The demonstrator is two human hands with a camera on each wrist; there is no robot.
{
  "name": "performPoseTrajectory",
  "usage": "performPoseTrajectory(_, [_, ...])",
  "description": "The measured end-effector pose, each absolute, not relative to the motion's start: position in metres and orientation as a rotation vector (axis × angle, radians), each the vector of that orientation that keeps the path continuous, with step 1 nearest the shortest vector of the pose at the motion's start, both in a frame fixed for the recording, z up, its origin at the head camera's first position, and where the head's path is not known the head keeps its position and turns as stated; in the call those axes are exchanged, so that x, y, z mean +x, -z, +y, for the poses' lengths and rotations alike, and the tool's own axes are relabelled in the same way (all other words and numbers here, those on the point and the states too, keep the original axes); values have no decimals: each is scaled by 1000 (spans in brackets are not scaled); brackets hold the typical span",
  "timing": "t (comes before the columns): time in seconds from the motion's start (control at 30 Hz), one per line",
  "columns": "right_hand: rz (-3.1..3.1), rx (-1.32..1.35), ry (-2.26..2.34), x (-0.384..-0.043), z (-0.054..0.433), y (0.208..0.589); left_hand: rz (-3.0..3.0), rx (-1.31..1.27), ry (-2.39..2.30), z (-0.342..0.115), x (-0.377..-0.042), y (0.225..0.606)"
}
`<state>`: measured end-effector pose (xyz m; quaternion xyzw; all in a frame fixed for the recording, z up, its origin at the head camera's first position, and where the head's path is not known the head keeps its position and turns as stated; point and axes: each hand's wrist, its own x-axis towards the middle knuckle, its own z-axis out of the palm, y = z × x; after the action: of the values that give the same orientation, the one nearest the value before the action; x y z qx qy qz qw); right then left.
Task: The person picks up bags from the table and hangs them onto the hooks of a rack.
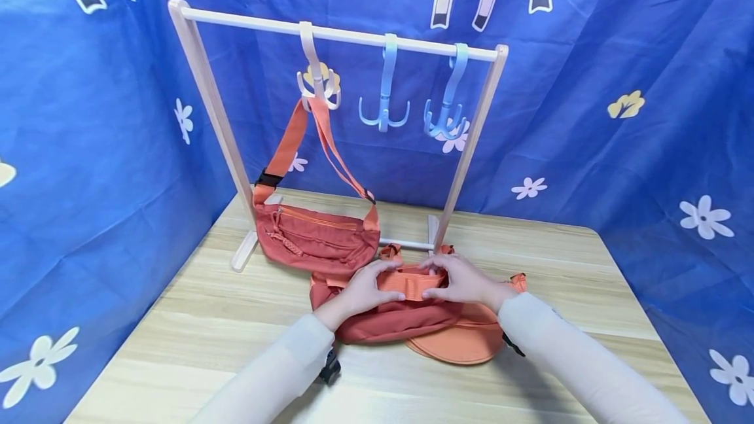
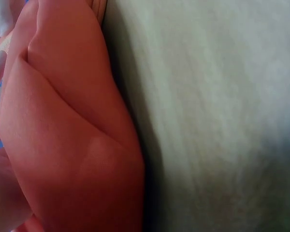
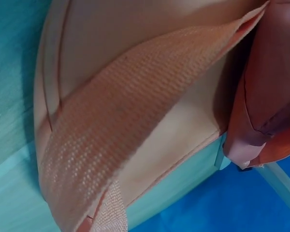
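Note:
A red waist bag (image 1: 389, 324) lies on the table, an orange webbing strap (image 1: 409, 285) bunched along its top. My left hand (image 1: 362, 290) holds the strap at its left end, thumb in front and fingers behind. From the other side my right hand (image 1: 462, 280) grips the strap's right end the same way. In the left wrist view the bag's red fabric (image 2: 72, 125) covers much of the left half. Partly beneath the red bag is a flat orange bag (image 1: 468, 340); its own wide strap (image 3: 121, 101) crosses the right wrist view.
A second red waist bag (image 1: 315, 234) hangs by its strap from a white hook (image 1: 319, 87) on a wooden rack (image 1: 253, 19). Two blue hooks (image 1: 384, 106) hang further right on the same bar. A blue patterned curtain (image 1: 565, 116) surrounds the wooden table (image 1: 589, 280).

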<state>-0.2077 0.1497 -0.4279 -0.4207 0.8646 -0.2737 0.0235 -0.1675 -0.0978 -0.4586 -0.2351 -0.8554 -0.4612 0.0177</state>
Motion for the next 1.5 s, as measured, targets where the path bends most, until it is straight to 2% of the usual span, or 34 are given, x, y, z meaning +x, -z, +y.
performPoseTrajectory(0.53, [2607, -1338, 896, -211, 153, 429, -2655, -745, 1467, -97, -164, 456])
performPoseTrajectory(1.1, [2547, -1366, 995, -208, 165, 417, -2605, -854, 1339, -83, -156, 450])
performPoseTrajectory(1.5, [2484, -1348, 1012, -210, 178, 396, -2587, -786, 1320, -65, -146, 431])
